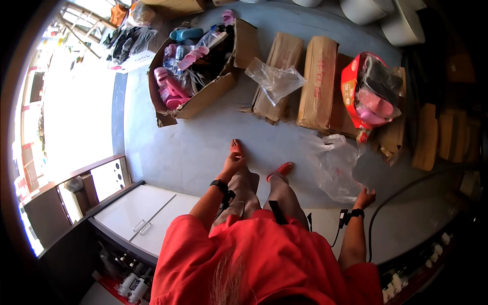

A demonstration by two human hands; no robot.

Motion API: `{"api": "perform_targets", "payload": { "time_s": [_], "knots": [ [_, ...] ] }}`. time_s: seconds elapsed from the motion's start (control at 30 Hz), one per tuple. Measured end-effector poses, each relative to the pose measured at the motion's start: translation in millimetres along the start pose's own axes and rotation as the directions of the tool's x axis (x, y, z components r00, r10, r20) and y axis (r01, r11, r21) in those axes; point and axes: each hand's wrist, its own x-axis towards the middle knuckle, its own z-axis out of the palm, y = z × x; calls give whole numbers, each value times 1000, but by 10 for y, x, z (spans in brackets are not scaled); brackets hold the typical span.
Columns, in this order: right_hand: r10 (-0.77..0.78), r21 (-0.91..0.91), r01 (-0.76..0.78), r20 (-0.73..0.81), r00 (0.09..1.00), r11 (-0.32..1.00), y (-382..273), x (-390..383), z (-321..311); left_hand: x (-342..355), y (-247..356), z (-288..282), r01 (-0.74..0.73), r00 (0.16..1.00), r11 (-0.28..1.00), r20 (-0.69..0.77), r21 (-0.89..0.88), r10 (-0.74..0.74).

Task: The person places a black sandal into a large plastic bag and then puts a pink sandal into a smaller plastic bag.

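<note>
Clear plastic bag (333, 170), thin and crumpled, spreads above the floor (178, 147) near its right edge, one corner running to the right hand (364, 197), whose curled fingers pinch it. The left hand (234, 163) is over the left foot, fingers bent nearly closed; whether it grips anything I cannot tell. Toward the floor's far left corner sits an open carton (206, 99) heaped with pink, blue and dark footwear. Closer to the far right corner, two long cartons (317, 84) lie side by side, another plastic wrapper (277, 81) draped over the left one. Right of them, a red bag (349, 86) holds pink and grey slippers (376, 101).
</note>
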Motion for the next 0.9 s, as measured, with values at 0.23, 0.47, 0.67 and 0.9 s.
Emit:
{"api": "perform_targets", "payload": {
  "time_s": [0.23,0.47,0.67,0.9],
  "knots": [
    [-124,7,124,38,992,992,-968,-664,67,-152,132,-1149,65,997,992,51,-107,-59],
    [-322,226,281,171,931,933,-2104,-1295,292,-97,56,-2230,63,993,982,-89,-177,-80],
    [-421,256,355,286,861,899,-2691,-1503,432,-106,-76,-2699,123,973,941,-150,-315,-177],
    [-433,180,394,420,797,901,-2955,-1043,1155,-87,-14,-2816,212,941,897,-165,-388,-294]
  ]
}}
